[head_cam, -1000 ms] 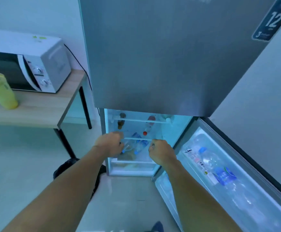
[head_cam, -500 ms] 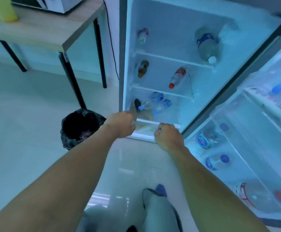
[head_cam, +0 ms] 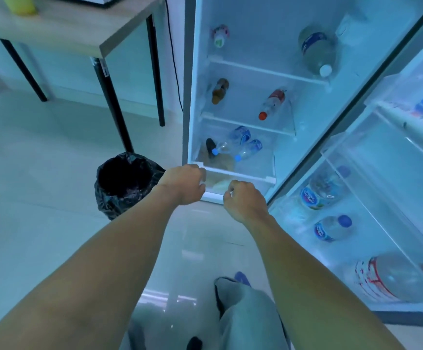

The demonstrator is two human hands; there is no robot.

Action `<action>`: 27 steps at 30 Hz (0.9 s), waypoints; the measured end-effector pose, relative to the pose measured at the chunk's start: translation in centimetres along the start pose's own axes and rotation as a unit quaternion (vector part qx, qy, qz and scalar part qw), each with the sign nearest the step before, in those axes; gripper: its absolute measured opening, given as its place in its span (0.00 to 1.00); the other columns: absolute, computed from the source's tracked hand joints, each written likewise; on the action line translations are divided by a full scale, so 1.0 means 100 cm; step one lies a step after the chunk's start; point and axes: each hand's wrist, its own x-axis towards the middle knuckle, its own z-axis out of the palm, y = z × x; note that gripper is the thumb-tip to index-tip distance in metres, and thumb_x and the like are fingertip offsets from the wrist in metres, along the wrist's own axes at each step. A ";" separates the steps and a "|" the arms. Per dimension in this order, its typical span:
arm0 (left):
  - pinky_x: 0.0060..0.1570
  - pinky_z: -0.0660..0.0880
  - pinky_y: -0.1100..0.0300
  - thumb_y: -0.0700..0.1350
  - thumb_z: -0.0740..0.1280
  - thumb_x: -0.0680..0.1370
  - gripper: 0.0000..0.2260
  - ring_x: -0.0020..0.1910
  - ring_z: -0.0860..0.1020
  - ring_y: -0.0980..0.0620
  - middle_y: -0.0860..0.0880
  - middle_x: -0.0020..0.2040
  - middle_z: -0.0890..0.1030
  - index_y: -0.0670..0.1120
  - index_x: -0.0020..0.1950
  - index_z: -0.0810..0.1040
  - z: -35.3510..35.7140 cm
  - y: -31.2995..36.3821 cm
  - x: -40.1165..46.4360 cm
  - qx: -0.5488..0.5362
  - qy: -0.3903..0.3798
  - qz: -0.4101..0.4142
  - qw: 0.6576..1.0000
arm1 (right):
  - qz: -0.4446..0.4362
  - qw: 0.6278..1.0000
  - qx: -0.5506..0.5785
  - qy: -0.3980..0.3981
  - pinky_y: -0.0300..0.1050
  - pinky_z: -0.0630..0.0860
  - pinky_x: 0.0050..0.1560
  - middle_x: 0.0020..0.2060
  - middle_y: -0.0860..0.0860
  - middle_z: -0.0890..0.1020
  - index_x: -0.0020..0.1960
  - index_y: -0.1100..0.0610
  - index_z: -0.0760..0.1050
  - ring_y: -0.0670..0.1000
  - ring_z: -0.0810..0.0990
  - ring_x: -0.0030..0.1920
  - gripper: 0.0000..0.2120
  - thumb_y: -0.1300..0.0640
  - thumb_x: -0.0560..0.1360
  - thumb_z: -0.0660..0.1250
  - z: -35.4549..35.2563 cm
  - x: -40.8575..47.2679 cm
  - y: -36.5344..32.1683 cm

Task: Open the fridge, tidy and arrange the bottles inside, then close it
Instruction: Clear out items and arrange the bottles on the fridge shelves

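Observation:
The fridge (head_cam: 256, 26) stands open. Its top shelf holds a large lying bottle (head_cam: 316, 50) and a small pink-topped bottle (head_cam: 220, 35). Below lie a brown bottle (head_cam: 219, 90) and a red-capped bottle (head_cam: 272, 103). Two blue-capped water bottles (head_cam: 240, 144) lie crossed on the lowest shelf beside a dark item (head_cam: 210, 145). My left hand (head_cam: 182, 184) and my right hand (head_cam: 243, 199) hover at the front of the bottom drawer (head_cam: 250, 184), fingers curled. No bottle is in either hand. Whether they touch the drawer I cannot tell.
The open door (head_cam: 407, 157) on the right carries several bottles, among them a big red-labelled one (head_cam: 387, 276). A black-lined bin (head_cam: 127, 183) stands left of the fridge. A wooden table (head_cam: 79, 29) with black legs is further left. My knee (head_cam: 245, 314) is below.
The view has dropped from the freezer door to the whole fridge interior. Both hands have come down from the shelf with the water bottles to the drawer front.

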 end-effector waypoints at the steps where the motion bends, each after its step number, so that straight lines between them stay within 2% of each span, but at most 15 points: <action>1: 0.52 0.74 0.51 0.50 0.59 0.79 0.14 0.55 0.77 0.44 0.49 0.61 0.77 0.50 0.62 0.74 0.003 0.000 0.004 -0.001 -0.003 0.000 1.000 | 0.005 1.000 0.000 -0.002 0.48 0.76 0.49 0.54 0.54 0.79 0.57 0.56 0.77 0.58 0.78 0.52 0.13 0.52 0.79 0.58 0.002 0.003 0.003; 5: 0.53 0.74 0.51 0.50 0.58 0.79 0.14 0.55 0.77 0.44 0.49 0.62 0.76 0.50 0.63 0.74 0.009 -0.005 0.027 -0.011 -0.002 0.007 1.000 | 0.023 1.000 0.009 -0.004 0.47 0.76 0.47 0.52 0.54 0.80 0.55 0.56 0.77 0.57 0.78 0.50 0.12 0.53 0.79 0.58 0.007 0.020 0.015; 11: 0.51 0.75 0.51 0.50 0.59 0.78 0.14 0.53 0.78 0.43 0.48 0.59 0.78 0.51 0.61 0.75 0.018 -0.006 0.056 -0.015 -0.038 -0.005 0.999 | 0.042 0.999 0.005 -0.024 0.49 0.76 0.51 0.55 0.54 0.79 0.58 0.56 0.76 0.57 0.78 0.53 0.13 0.52 0.79 0.58 0.004 0.038 0.031; 19: 0.48 0.76 0.50 0.48 0.59 0.76 0.09 0.49 0.78 0.44 0.50 0.53 0.78 0.49 0.52 0.74 -0.039 0.015 0.082 -0.033 0.003 -0.007 0.999 | 0.043 0.999 0.023 0.007 0.45 0.70 0.46 0.56 0.52 0.79 0.61 0.56 0.75 0.58 0.78 0.52 0.14 0.53 0.78 0.59 -0.059 0.064 0.031; 22: 0.49 0.76 0.51 0.49 0.60 0.75 0.08 0.51 0.78 0.44 0.51 0.51 0.78 0.50 0.50 0.75 -0.051 0.017 0.084 -0.037 0.007 -0.009 0.999 | 0.035 0.999 0.019 0.016 0.44 0.69 0.43 0.50 0.51 0.77 0.55 0.57 0.75 0.56 0.74 0.45 0.10 0.56 0.77 0.60 -0.078 0.068 0.030; 24: 0.48 0.76 0.51 0.49 0.60 0.74 0.10 0.51 0.78 0.45 0.50 0.52 0.79 0.51 0.52 0.77 -0.052 0.015 0.089 -0.040 0.012 -0.007 0.999 | 0.031 0.999 0.017 0.029 0.45 0.71 0.42 0.49 0.53 0.79 0.52 0.58 0.75 0.57 0.76 0.45 0.09 0.56 0.76 0.60 -0.081 0.074 0.030; 27: 0.48 0.77 0.51 0.49 0.59 0.75 0.11 0.50 0.78 0.44 0.49 0.52 0.78 0.50 0.54 0.76 -0.045 0.008 0.099 -0.035 0.018 -0.001 0.999 | 0.037 0.998 0.026 0.031 0.45 0.71 0.43 0.50 0.56 0.79 0.52 0.59 0.75 0.58 0.77 0.46 0.09 0.56 0.76 0.61 -0.076 0.087 0.031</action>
